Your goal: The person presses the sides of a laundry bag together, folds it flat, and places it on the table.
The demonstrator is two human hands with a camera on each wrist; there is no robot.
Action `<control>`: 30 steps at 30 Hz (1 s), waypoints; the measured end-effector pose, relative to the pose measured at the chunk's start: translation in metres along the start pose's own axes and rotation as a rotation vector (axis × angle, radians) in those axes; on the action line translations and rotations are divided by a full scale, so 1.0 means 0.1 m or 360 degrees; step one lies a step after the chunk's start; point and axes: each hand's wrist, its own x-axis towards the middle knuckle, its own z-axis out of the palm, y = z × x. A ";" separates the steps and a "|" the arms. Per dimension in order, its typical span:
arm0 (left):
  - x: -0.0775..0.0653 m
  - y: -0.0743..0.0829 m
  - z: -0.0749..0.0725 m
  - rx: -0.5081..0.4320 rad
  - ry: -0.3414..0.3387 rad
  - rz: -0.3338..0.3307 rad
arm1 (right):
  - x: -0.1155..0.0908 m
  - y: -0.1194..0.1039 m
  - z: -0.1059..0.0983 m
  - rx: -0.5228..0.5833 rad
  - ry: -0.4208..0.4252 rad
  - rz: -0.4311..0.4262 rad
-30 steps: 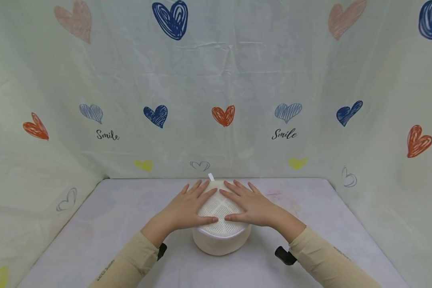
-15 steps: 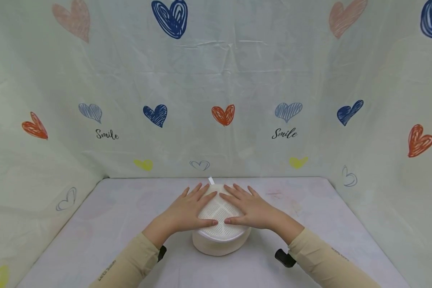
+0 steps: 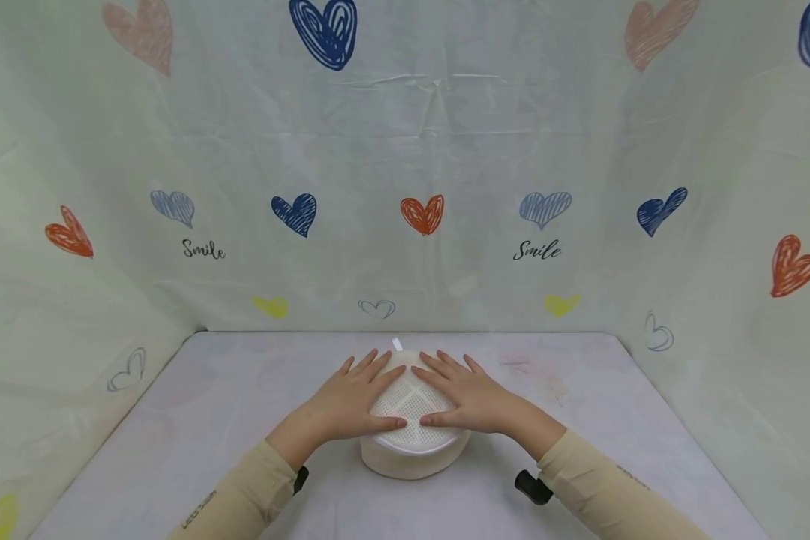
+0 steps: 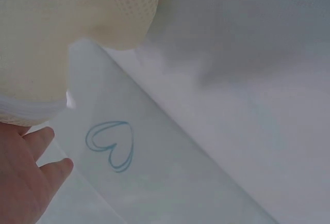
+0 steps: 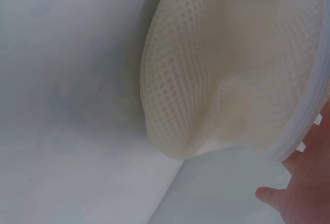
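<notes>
A cream mesh laundry bag [image 3: 415, 405] with a white trim and a small white tab [image 3: 397, 344] at its far end stands on the table. My left hand [image 3: 352, 397] rests on the top of the bag from the left, fingers straight and spread. From the right, my right hand [image 3: 472, 396] presses on the same top with spread fingers. The two thumbs point at each other with a small gap between. In the left wrist view the mesh side [image 4: 36, 43] bulges and has a dent. The right wrist view shows the mesh wall [image 5: 206, 74] creased.
The white table [image 3: 243, 397] runs back to a pale curtain [image 3: 364, 157] printed with hearts and "Smile". Curtain also hangs at the left and right sides. A black wrist device [image 3: 533, 487] sits by the right sleeve.
Both hands have sunk slightly, and the top of the bag and its tab have gone down with them. The bag's base stays in place.
</notes>
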 end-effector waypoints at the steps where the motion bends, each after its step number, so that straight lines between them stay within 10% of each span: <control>1: 0.00 0.00 0.00 0.0001 -0.0004 -0.0001 | 0.00 0.00 0.01 -0.0002 -0.0002 0.0002; 30: -0.06 -0.05 0.27 -0.0024 0.0010 0.0033 | 0.01 0.04 0.24 0.0015 -0.0103 0.0040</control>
